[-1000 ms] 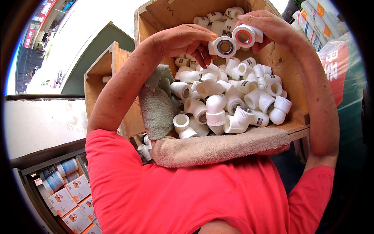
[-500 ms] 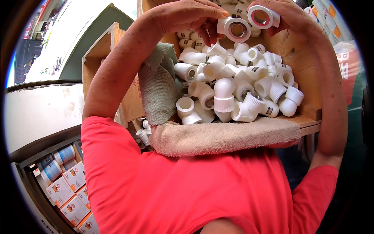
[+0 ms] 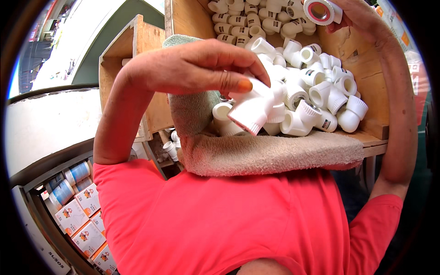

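Note:
My left hand (image 3: 206, 68) is over the near left part of a wooden bin, its fingers and thumb closed around a white plastic pipe elbow (image 3: 251, 109). The elbow's ribbed end tilts down toward me, and the fingers hide part of it. At the far right my right hand (image 3: 350, 14) grips a white pipe fitting (image 3: 319, 11) that has a red ring around its metal-lined opening. Below both hands lies a loose heap of white pipe fittings (image 3: 316, 78), some with metal inserts. Further back, similar elbows (image 3: 252, 20) with dark labels sit in rows.
A beige towel (image 3: 270, 153) covers the bin's front edge, and a green cloth (image 3: 190, 112) hangs over its left side. Left of it stands another wooden box (image 3: 153, 110). Lower left, a shelf holds white cartons (image 3: 71, 217) and blue-white rolls (image 3: 78, 172).
My left hand has come nearer and down with its fitting, turning the ribbed end downward. My right hand has shifted slightly up and right, still holding the red-ringed fitting. My view has shifted a little.

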A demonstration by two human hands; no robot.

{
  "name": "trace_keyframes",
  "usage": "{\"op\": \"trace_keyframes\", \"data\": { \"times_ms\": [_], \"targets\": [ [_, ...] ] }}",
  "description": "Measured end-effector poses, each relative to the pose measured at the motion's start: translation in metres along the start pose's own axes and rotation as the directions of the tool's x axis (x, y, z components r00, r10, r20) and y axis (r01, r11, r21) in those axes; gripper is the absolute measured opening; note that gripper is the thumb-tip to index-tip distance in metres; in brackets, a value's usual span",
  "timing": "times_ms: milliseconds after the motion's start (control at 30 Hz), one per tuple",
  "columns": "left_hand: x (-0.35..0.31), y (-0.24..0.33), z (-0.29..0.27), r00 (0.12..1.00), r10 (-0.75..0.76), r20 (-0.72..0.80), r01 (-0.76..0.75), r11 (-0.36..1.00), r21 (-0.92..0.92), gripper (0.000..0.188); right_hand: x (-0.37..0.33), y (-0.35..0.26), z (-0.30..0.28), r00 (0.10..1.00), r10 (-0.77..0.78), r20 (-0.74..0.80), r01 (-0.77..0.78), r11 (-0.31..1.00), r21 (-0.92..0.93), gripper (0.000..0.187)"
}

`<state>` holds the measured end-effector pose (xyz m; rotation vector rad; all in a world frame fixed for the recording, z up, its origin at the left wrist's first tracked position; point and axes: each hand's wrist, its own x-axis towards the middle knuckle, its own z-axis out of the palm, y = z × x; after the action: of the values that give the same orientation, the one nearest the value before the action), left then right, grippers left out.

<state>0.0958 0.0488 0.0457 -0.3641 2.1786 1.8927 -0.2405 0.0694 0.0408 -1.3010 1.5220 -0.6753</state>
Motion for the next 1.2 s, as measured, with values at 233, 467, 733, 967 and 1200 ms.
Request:
{"op": "trace_keyframes", "data": {
  "times_ms": [233, 467, 733, 967, 1200],
  "targets": [
    [-0.013, -0.009, 0.026, 0.977, 0.195, -0.081, -0.157, 0.928, 0.337, 0.032, 0.002, -0.001, 0.003, 1.0, 0.006, -0.004, -0.006, 0.999, -0.034, 0.04],
    [-0.013, 0.007, 0.008, 0.984, 0.087, -0.158, -0.032, 0.946, 0.323, 0.027, -0.001, -0.002, 0.006, 1.0, -0.015, -0.015, 0.015, 1.0, -0.001, 0.039],
    [0.046, -0.041, -0.113, 0.843, 0.038, -0.536, 0.438, 0.53, 0.726, 0.033, 0.006, 0.002, 0.004, 0.998, -0.06, 0.013, 0.059, 0.996, 0.061, 0.039],
    [0.109, -0.096, -0.165, 0.639, -0.219, -0.737, 0.767, 0.259, 0.588, 0.034, 0.006, 0.004, 0.003, 0.999, -0.046, 0.017, 0.044, 0.994, 0.097, 0.039],
    [0.142, -0.091, -0.149, 0.616, -0.268, -0.741, 0.778, 0.057, 0.626, 0.034, 0.005, 0.007, 0.001, 0.998, -0.057, 0.029, 0.053, 0.991, 0.119, 0.038]
  ]
}}
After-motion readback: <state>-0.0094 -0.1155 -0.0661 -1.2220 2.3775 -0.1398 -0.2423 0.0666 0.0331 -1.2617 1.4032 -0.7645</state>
